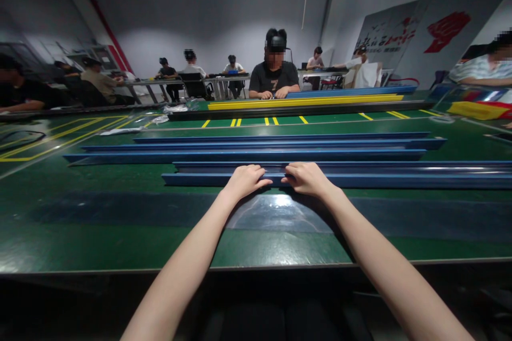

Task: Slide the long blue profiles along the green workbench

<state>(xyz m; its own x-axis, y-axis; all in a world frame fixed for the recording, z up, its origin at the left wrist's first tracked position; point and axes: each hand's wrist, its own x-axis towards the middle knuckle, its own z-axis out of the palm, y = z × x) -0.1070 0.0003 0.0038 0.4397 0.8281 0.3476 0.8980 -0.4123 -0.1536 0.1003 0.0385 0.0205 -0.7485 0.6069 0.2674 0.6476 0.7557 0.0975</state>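
A long blue channel strip (pixel 400 181) lies across the green table in front of me, its open side up. My left hand (pixel 248 178) grips its near wall, fingers over the edge into the channel and thumb on the outer face. A short way to the right, my right hand (pixel 306 177) holds the same wall in the same manner. Between the two hands a bit of the strip shows. Nearer me, a clear plastic strip (pixel 132 210) lies flat on the table, passing below my forearms.
More blue channel strips (pixel 248 155) lie just behind. Farther back are a yellow strip (pixel 304 101) and a black strip (pixel 296 111). A co-worker (pixel 274 72) sits across the table (pixel 100 245). Yellow and red material (pixel 480 110) lies at the far right.
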